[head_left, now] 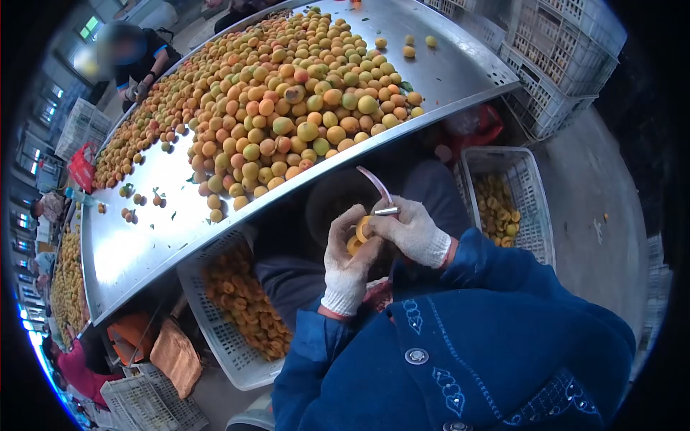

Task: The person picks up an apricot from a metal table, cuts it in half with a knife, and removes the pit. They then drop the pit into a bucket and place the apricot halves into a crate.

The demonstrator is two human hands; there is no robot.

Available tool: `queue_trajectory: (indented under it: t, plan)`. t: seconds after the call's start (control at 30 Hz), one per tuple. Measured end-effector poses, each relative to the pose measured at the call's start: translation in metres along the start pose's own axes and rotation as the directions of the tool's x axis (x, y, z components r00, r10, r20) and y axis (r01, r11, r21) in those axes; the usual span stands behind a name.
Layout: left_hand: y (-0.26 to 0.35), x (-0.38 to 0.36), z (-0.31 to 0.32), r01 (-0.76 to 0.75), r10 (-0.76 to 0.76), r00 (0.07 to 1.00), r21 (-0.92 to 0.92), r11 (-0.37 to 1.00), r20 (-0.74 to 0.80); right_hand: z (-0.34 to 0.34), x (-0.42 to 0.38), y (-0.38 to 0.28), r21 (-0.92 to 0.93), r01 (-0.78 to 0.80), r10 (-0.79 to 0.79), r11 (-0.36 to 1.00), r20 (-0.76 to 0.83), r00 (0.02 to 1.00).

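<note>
Both my hands wear whitish work gloves and meet over my lap, below the metal table's front edge. Yellow-orange fruit pieces, seemingly an opened apricot, sit between my fingers. My left hand is closed around them from the left. My right hand touches the fruit from the right and also holds a curved knife, its pale blade pointing up and left. A large heap of whole apricots lies on the metal table in front of me.
A white crate of cut fruit stands at my left knee, another crate at my right. Stacked crates rise at the back right. A co-worker leans at the table's far left side. An orange bag hangs at lower left.
</note>
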State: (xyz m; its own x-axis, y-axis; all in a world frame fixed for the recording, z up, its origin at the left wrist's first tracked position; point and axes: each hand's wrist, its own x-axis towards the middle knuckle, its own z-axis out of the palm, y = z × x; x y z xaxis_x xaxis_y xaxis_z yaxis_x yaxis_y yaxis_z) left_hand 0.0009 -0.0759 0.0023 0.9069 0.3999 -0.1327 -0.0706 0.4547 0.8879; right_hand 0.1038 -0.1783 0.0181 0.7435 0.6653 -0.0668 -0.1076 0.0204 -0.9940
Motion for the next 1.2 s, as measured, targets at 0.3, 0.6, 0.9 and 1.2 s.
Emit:
queue_trajectory:
  t: [0.3,0.6,0.9,1.2]
  plan:
    - [-0.009,0.000,-0.001,-0.002,0.005,0.997,0.039,0.999,-0.075,0.001,0.014,-0.050,0.231,0.265,-0.220,0.936,-0.204,0.954]
    - [-0.014,0.000,0.002,-0.111,0.155,0.980,0.307,0.945,-0.123,0.013,0.016,-0.039,0.180,0.369,-0.324,0.912,-0.237,0.916]
    - [-0.020,0.004,0.011,-0.135,0.204,0.965,0.360,0.923,-0.163,0.016,0.026,-0.031,0.148,0.441,-0.393,0.885,-0.268,0.879]
    - [-0.018,0.007,0.008,-0.137,0.185,0.978,0.366,0.920,-0.100,0.015,0.040,-0.021,0.306,0.298,-0.185,0.904,-0.347,0.920]
